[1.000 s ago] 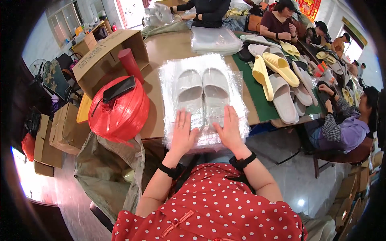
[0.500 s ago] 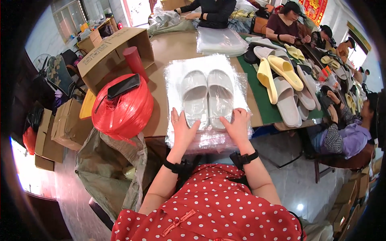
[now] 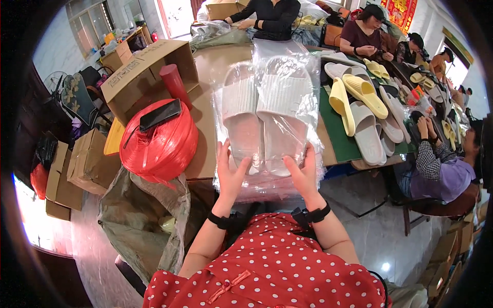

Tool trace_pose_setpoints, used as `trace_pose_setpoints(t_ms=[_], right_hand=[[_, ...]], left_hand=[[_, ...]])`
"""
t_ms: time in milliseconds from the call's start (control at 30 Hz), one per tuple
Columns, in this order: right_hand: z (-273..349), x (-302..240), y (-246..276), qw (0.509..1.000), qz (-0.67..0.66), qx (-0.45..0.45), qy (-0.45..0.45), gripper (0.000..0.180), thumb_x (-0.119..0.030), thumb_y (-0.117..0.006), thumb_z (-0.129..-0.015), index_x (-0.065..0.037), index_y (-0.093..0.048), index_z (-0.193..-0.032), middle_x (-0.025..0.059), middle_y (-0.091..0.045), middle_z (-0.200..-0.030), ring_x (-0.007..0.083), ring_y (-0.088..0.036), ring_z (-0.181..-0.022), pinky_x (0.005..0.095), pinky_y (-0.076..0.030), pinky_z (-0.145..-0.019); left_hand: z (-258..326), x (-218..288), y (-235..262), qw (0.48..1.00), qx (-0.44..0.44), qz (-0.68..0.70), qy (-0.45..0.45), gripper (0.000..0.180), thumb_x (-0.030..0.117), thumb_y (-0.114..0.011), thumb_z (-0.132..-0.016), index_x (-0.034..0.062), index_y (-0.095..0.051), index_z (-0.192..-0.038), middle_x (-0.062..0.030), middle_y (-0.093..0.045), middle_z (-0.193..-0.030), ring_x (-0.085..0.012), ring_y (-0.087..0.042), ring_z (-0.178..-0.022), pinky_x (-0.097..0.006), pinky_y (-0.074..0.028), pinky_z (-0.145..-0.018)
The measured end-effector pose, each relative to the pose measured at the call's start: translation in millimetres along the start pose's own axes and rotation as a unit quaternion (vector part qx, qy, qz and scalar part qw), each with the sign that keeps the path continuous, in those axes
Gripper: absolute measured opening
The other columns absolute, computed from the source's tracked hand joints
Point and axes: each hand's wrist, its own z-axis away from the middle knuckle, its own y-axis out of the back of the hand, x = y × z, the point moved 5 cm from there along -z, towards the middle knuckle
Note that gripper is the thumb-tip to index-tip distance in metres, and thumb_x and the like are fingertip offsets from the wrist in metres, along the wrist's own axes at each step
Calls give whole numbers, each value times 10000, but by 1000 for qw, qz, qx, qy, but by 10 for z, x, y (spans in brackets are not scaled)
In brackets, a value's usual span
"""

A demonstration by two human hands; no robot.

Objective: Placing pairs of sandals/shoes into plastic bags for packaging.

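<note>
White slippers [image 3: 264, 115] in their clear plastic bag [image 3: 267, 179], lifted above the table [image 3: 205, 128] beside the red twine spool [image 3: 162, 141]: our left hand [image 3: 231, 172] and right hand [image 3: 303, 174] clasp its lower end; we should grip evenly, keeping the pair flat.

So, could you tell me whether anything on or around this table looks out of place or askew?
One oddity: a black phone lies tilted on top of the red twine roll beside the cardboard box. The bagged pale slippers, held by the left hand and right hand, sit paired and straight.
</note>
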Motion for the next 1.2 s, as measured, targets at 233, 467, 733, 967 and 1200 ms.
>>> trace_pose_setpoints(t_ms=[233,467,733,967,1200], right_hand=[[67,-268,27,998,-49,-7,24,554,-76,-672,-912,30,-388,-1377,102,-543,-1264,159,-537,-1123,301,-458,-958],[31,-204,164,999,-32,28,18,569,-104,-689,-911,34,-398,-1380,106,-545,-1263,160,-536,-1122,302,-457,-957],[34,-137,101,998,29,56,-17,523,-92,-708,-889,48,-435,-1312,105,-578,-1163,170,-551,-1060,315,-457,-927],[281,-87,-157,996,61,41,51,495,-43,-647,-919,30,-406,-1344,123,-545,-1234,192,-539,-1111,324,-448,-949],[374,-146,-124,979,121,-133,92,604,-133,-676,-865,12,-406,-1385,154,-506,-1340,246,-502,-1224,398,-433,-982]], left_hand=[[-57,415,74,991,-29,123,46,764,128,-771,-834,-42,-350,-1449,-165,-547,-1328,-230,-565,-1175,-368,-443,-1011],[59,461,-33,924,-107,284,233,502,69,-713,-887,-33,-505,-1332,-84,-630,-1211,-142,-593,-1097,-299,-478,-938],[221,680,-141,835,-94,466,277,475,118,-689,-922,-15,-503,-1338,-83,-619,-1246,-175,-584,-1138,-344,-451,-997],[355,702,-175,860,-144,412,263,548,102,-700,-904,11,-448,-1382,-96,-593,-1278,-178,-566,-1167,-354,-461,-994],[336,893,516,952,-22,276,127,479,48,-734,-842,-7,-534,-1275,-66,-638,-1127,-157,-603,-1031,-327,-496,-912]])
